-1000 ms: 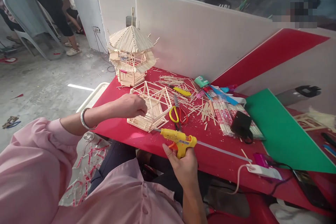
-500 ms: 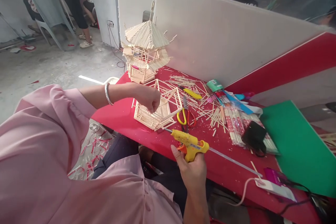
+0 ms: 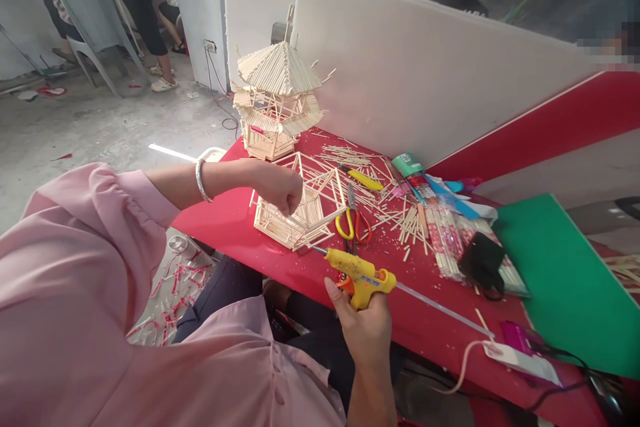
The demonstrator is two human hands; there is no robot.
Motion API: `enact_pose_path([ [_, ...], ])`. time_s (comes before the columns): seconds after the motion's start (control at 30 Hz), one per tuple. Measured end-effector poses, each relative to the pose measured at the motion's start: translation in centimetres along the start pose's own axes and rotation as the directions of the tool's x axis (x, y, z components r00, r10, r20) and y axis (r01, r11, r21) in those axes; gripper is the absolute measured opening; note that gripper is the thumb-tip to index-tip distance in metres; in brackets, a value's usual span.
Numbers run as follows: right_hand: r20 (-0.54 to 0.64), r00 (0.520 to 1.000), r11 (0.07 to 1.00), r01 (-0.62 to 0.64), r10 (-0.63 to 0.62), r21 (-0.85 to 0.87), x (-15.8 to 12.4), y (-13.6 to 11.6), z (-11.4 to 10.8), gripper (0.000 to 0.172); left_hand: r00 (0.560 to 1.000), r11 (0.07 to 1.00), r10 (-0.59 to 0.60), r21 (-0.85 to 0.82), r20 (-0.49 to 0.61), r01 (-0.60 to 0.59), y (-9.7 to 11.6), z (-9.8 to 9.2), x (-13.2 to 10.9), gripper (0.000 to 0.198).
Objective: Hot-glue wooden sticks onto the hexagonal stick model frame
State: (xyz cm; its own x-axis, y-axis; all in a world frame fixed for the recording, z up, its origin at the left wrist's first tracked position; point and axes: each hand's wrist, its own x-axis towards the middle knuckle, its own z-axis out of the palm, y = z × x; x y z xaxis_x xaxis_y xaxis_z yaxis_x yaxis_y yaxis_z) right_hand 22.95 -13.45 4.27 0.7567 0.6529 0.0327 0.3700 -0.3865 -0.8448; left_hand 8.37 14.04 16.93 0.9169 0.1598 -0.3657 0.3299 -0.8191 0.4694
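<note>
My left hand point(image 3: 280, 185), with a bracelet at the wrist, is closed over a half-built frame of wooden sticks point(image 3: 280, 230) on the red table point(image 3: 215, 197). What its fingers hold, if anything, is hidden behind the hand. My right hand point(image 3: 367, 330) grips a yellow glue gun point(image 3: 357, 273) by its handle, thumb near the orange trigger. The nozzle points left, close to the frame's near edge. A long clear glue stick point(image 3: 445, 308) sticks out of the gun's rear. Scissors point(image 3: 352, 217) with one yellow and one red handle lie beside the frame.
A finished-looking stick pagoda point(image 3: 280, 73) stands behind the frame. Yellow-handled pliers point(image 3: 365, 179) lie among loose sticks point(image 3: 350, 157). Packaged sticks point(image 3: 445, 240), a black object point(image 3: 483, 257), a green board point(image 3: 560, 280) and a white power strip point(image 3: 523, 360) are to the right. White panels point(image 3: 390, 67) stand behind.
Almost nothing differs. The view has shifted very slightly; my left hand stays closed at the frame and the glue gun stays at the frame's near edge.
</note>
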Motion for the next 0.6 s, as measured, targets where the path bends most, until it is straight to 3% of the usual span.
enact_pose_path([
  [0.33, 0.008, 1.0, 0.999, 0.02, -0.019, -0.047, 0.0, -0.6, -0.6, 0.054, 1.0, 1.0, 0.008, -0.026, -0.012, -0.008, 0.0, -0.1, -0.1, 0.013],
  [0.6, 0.027, 0.999, 0.999, 0.027, -0.027, -0.017, -0.1, -1.2, -0.7, 0.053, 0.997, 0.997, -0.063, -0.033, 0.038, 0.064, 0.3, -0.3, -0.2, 0.015],
])
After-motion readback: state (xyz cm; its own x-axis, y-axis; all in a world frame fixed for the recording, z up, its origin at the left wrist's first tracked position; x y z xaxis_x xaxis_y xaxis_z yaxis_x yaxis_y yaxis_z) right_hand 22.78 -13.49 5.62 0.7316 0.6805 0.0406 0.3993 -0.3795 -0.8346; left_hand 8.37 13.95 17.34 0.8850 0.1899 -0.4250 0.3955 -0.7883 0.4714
